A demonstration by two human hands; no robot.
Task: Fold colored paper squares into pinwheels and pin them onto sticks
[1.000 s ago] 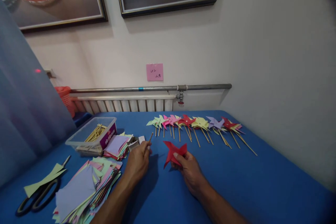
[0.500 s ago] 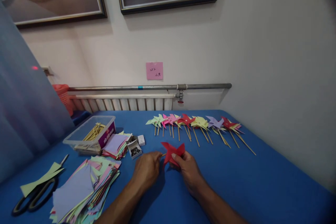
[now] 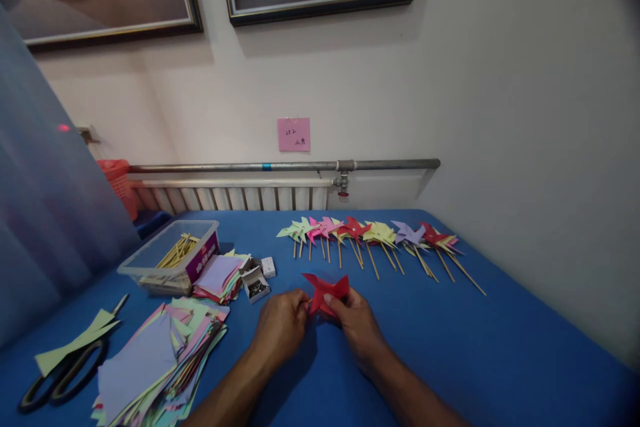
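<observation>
A red paper pinwheel (image 3: 330,292) is held over the blue table by my right hand (image 3: 361,323), its thumb pressed on the front of the paper and the other fingers behind. My left hand (image 3: 284,321) is closed beside the pinwheel's left blades, round a thin wooden stick that showed between hand and paper a moment ago and is now mostly hidden. Behind the hands lies a row of finished pinwheels on sticks, among them a red one (image 3: 354,228), a yellow one (image 3: 380,233) and a purple one (image 3: 410,233).
Left of my hands stand an open small box of metal pins (image 3: 257,288), a stack of paper squares (image 3: 220,275) and a clear plastic bin (image 3: 137,268) of sticks. Nearer lie a pile of coloured paper (image 3: 137,367) and black-handled scissors (image 3: 75,377) under green paper. A radiator (image 3: 230,197) runs behind.
The red pinwheel has shifted slightly left and tilted, closer to my left hand. Less of the stick between my left hand and the paper shows.
</observation>
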